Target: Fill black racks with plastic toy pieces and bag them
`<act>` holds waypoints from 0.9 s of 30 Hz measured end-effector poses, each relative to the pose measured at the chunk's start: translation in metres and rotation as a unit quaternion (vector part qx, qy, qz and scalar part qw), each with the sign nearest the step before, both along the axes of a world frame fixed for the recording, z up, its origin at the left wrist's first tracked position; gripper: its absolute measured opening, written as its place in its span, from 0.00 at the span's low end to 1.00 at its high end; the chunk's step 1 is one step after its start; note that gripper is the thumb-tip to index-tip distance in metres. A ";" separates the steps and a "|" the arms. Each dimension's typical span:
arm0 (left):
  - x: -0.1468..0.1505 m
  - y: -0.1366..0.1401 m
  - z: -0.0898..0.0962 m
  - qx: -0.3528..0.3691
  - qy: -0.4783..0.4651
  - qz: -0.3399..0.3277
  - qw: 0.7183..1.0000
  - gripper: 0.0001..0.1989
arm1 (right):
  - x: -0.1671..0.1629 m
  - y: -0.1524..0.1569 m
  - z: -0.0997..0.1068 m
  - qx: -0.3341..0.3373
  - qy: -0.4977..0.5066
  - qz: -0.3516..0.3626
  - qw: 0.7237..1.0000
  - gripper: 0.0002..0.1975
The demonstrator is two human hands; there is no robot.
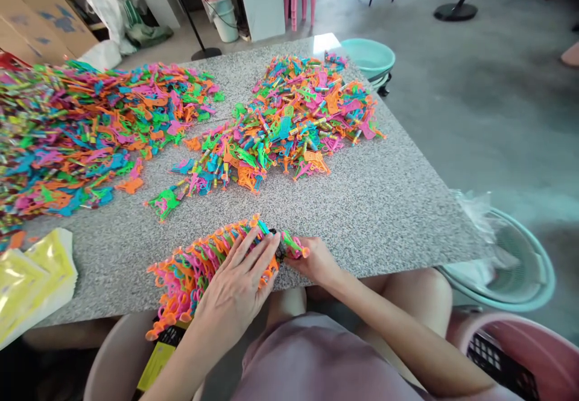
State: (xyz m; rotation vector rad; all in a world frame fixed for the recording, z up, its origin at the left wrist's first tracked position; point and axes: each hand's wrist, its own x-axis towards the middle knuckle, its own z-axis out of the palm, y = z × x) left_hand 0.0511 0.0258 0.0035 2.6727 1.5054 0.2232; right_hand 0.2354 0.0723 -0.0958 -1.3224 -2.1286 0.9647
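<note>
- Fingers (266, 252) of the left hand (233, 289) lay outstretched across the right-hand end of a row of plastic pieces (192, 268); whether they gripped or only pressed could not be told.
- Right hand (319, 262), at 3 o'clock of the left, had its fingers curled in and closed on a black item (279, 247) at the row's end; the fingertips were hidden.
- A green-and-pink end piece (292, 243) stuck out beside that hand. The black item was too small and too covered to identify.
- The row ran from the hands towards 8 o'clock, partly hidden by the left hand, its lower end crossing the near table edge in the view.
- A heap of loose pieces (289, 126) lay at 12 o'clock, apart from the hands. A larger heap (99, 123) at 10 o'clock was cut off by the frame, as were yellow packets (38, 286) at 9 o'clock.
- Open room: bare table (389, 202) at 2 o'clock, reaching the slanting right edge; a bare strip also separated row and heaps.
- Materials: speckled, stone-like tabletop; glossy, thin plastic pieces in orange, pink, green and blue; flared, cup-like orange tips along the row; shiny packet wrapping.
- A round teal basket (540, 268) at 3 o'clock held crumpled clear plastic.
</note>
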 end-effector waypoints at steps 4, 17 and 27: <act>0.000 0.000 0.001 0.002 0.002 0.005 1.000 0.30 | -0.001 0.005 0.008 -0.017 -0.034 0.035 0.999 0.05; -0.001 -0.001 -0.004 0.000 -0.006 0.007 1.000 0.31 | -0.013 0.014 0.045 -0.067 -0.193 0.102 0.974 0.07; 0.006 0.000 -0.003 0.042 0.020 0.012 0.999 0.29 | -0.022 0.012 0.040 -0.050 -0.226 0.116 0.966 0.09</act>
